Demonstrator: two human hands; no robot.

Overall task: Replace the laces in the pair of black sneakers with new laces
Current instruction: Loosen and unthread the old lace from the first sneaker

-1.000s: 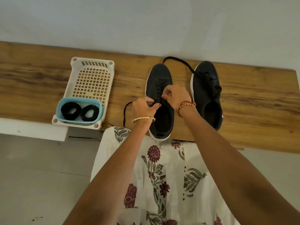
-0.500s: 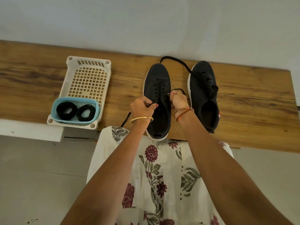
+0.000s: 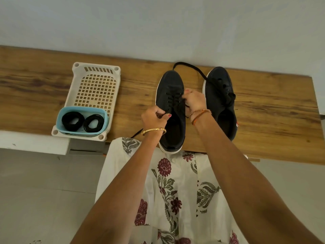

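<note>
Right hand [image 3: 194,100] moved outward, fingers pinching lace [image 3: 175,99] | left hand [image 3: 153,118] grips lace end (left sneaker [image 3: 171,110])

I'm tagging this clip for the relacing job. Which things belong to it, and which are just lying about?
Belongs:
left sneaker
right sneaker
old black lace
coiled new laces
left hand
right hand

Lying about:
blue tub
white basket

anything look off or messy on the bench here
A loose lace loops from the right sneaker across the bench behind the left sneaker. That sneaker's heel overhangs the front edge. Nothing looks damaged or spilled.
</note>
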